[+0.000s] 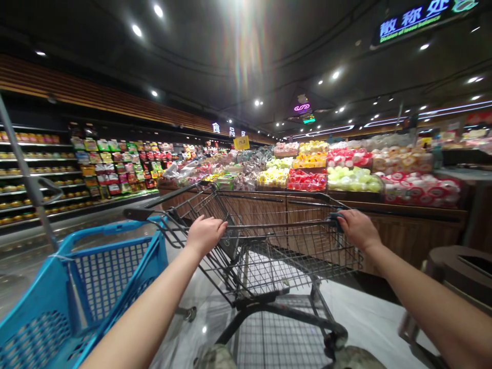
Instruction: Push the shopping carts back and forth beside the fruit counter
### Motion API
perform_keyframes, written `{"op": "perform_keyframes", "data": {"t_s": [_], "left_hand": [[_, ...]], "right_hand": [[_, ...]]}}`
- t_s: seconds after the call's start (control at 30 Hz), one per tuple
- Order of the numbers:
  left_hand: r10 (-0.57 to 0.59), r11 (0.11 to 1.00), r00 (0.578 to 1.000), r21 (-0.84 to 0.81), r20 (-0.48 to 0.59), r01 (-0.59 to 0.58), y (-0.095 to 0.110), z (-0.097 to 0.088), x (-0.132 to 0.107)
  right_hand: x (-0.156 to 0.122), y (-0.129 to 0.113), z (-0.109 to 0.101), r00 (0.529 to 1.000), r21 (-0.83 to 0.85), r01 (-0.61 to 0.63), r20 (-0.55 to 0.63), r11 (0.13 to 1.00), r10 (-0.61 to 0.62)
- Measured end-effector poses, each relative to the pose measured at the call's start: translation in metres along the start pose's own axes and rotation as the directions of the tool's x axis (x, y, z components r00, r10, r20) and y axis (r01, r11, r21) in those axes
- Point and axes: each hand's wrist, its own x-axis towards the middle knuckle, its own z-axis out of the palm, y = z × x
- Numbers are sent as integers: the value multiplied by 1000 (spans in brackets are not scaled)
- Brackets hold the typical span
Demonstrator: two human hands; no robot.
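Observation:
A dark wire shopping cart (pixel 269 246) stands right in front of me, its basket bare. My left hand (pixel 205 233) is closed round the left part of the cart's handle bar (pixel 277 224). At the bar's right end, my right hand (pixel 357 228) grips it too. Both forearms reach forward from the bottom of the view.
A blue plastic basket cart (pixel 88 287) stands at my lower left. A wooden display island (pixel 407 225) piled with coloured packaged sweets lies just beyond the cart. Stocked shelves (pixel 42 174) line the left wall. A brown bin (pixel 461 266) is at the right.

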Motion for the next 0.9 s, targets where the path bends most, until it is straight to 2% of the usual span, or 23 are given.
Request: {"op": "perform_keyframes", "data": {"t_s": [0.1, 0.17, 0.23, 0.37, 0.47, 0.57, 0.67, 0.73, 0.8, 0.9], "left_hand": [[26, 999, 998, 34, -62, -24, -28, -13, -4], [85, 996, 995, 33, -58, -84, -40, -18, -9], [91, 996, 995, 22, -35, -91, -43, -17, -12], [3, 1000, 1000, 9, -23, -2, -36, -7, -16], [-11, 1000, 999, 11, -35, 11, -34, -1, -17], [-15, 1000, 998, 21, -67, 17, -35, 3, -17], [-65, 997, 994, 39, -92, 69, -37, 8, -18], [-89, 994, 991, 52, -103, 95, -39, 11, -18], [-102, 992, 989, 59, -107, 108, -41, 14, -18], [-106, 992, 990, 65, -93, 112, -44, 15, -18]], "right_hand": [[-1, 3, 7, 998, 2, -55, -40, 998, 55], [0, 0, 10, 992, -13, -108, -59, 994, 107], [0, -5, 11, 986, -37, -154, -63, 987, 152], [3, -22, 2, 970, -122, -240, -64, 963, 233], [8, -56, -9, 964, -163, -267, -61, 950, 260], [17, -112, -16, 988, -70, -154, -42, 986, 151], [28, -177, -19, 996, 57, -53, -75, 997, 57], [35, -210, -20, 996, 125, 18, -89, 992, -7], [38, -228, -20, 994, 167, 72, -96, 983, -56], [37, -228, -19, 986, 181, 150, -100, 972, -133]]}}
